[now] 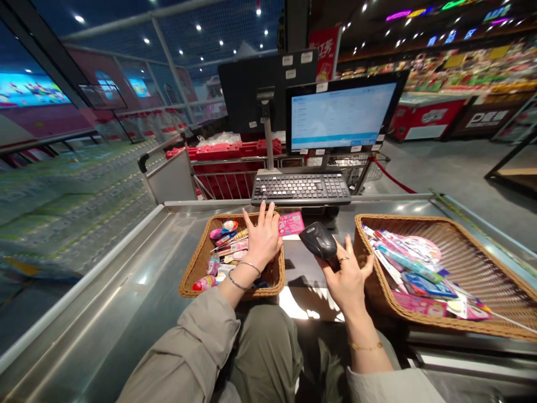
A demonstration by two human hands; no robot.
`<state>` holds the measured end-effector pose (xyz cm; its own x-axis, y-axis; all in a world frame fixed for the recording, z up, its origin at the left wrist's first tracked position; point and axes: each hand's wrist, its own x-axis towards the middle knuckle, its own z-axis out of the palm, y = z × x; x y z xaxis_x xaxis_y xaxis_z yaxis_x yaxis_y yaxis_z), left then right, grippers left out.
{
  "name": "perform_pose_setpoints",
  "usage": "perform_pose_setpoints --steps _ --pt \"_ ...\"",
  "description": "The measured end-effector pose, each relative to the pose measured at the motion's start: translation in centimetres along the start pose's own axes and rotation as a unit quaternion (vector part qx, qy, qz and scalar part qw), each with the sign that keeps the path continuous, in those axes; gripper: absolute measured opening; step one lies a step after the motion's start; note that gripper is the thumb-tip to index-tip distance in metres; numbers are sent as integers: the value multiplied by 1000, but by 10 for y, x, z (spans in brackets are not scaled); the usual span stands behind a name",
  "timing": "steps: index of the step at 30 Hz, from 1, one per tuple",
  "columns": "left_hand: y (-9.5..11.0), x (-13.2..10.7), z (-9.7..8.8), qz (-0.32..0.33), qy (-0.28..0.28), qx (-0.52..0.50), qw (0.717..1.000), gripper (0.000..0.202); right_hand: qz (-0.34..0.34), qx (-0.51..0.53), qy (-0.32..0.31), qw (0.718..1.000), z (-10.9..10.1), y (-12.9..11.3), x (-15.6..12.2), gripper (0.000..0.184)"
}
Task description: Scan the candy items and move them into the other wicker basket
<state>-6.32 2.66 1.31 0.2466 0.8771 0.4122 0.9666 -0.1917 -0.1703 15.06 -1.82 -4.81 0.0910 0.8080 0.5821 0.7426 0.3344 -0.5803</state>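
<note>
My left hand (263, 238) is over the smaller wicker basket (189, 273), back of the hand up. A pink printed card (291, 224) sticks out from its thumb side and seems pinched there; the grip itself is hidden. Under that hand, the basket holds small packaged goods, among them a colourful egg-shaped pack (230, 226) and a pink-and-red toy-like item (204, 283). My right hand (346, 277) grips a black barcode scanner (318, 240), its head tilted toward the card. The scanner is between the two baskets, apart from the card.
A larger wicker basket (482, 252) with flat packs and pens stands right. Behind the hands are a keyboard (301, 188) and a lit monitor (342, 117). The metal counter (138, 268) has a raised edge; a trolley with red crates (235, 150) stands beyond.
</note>
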Motion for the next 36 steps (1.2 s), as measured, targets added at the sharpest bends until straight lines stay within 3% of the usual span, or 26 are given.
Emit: perform_pose_setpoints --steps 17,36 --pt "12 8 1 6 -11 -4 1000 60 11 6 7 1000 -5 3 1 42" --pt "15 7 3 8 3 2 1000 59 -28 -11 33 999 -1 8 0 40"
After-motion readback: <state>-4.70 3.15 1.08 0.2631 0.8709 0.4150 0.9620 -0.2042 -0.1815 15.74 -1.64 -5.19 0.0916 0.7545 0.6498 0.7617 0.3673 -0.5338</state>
